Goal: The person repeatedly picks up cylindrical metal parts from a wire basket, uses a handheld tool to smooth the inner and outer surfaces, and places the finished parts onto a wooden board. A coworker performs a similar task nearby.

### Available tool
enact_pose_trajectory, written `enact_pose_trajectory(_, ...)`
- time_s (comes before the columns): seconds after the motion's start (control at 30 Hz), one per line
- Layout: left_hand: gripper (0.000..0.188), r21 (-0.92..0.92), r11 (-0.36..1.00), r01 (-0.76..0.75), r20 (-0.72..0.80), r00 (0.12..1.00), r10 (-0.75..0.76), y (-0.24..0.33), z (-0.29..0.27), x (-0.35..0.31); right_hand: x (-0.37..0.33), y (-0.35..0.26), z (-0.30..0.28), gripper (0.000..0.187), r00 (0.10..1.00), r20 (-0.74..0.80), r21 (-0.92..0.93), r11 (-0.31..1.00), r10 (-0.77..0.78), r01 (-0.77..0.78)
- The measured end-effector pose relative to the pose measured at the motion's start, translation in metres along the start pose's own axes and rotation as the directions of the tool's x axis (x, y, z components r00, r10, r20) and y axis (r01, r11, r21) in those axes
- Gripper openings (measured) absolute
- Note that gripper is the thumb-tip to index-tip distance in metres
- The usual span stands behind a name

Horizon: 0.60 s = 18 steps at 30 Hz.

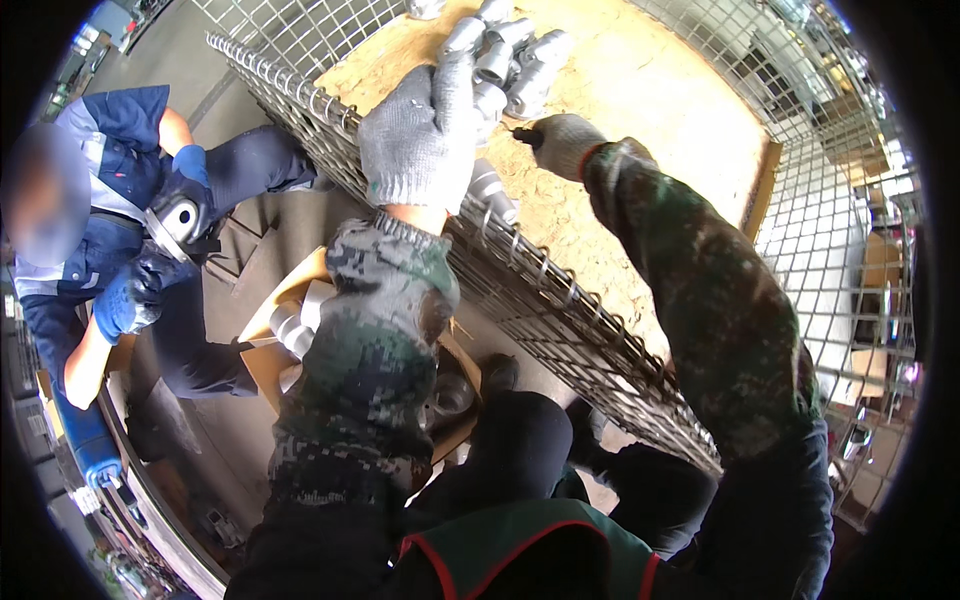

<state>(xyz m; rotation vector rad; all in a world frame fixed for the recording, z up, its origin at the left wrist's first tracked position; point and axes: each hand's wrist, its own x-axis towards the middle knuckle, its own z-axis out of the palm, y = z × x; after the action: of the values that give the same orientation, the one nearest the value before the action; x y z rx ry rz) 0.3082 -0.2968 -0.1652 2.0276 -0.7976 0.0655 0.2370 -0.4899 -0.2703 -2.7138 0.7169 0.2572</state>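
My left hand [415,145], in a grey knit glove, reaches over the wire cage's edge. It is closed against a silvery metal pipe fitting [487,108]; its fingertips are mostly hidden. Just to the right, my right hand [568,145], gloved too, is closed around a short black pen-like tool [527,137] with its tip towards that fitting. Beyond both hands lies a cluster of similar pipe fittings [535,80] on the tan board [640,100] in the cage. Another ribbed metal fitting [492,190] sits by the cage's near rim, below my left hand.
The wire mesh cage [560,285] has a raised near edge under my forearms. Below my left arm stands an open cardboard box [262,375] with grey fittings. At left a seated co-worker in blue gloves [125,295] handles a round metal part [180,218].
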Motion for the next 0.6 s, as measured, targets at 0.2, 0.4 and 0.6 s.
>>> enact_pose_trajectory(0.2, 0.028, 0.210, 0.893, -0.397, -0.068, 0.906, 0.419, -0.018, 0.009, 0.003, 0.082, -0.011, 0.088, 0.040, 0.948, 0.142, 0.179, 0.949, -0.285, 0.258)
enact_pose_trajectory(0.4, 0.019, 0.166, 0.902, -0.398, -0.093, 0.905, 0.416, -0.018, 0.010, 0.009, 0.065, 0.007, 0.118, 0.033, 0.910, 0.238, 0.031, 0.939, -0.339, 0.342)
enact_pose_trajectory(0.6, 0.046, -0.018, 1.000, -0.020, -0.029, 0.999, 0.020, 0.002, -0.002, 0.012, -0.027, -0.005, 0.002, 0.036, 0.990, 0.133, 0.264, 0.961, 0.054, -0.088)
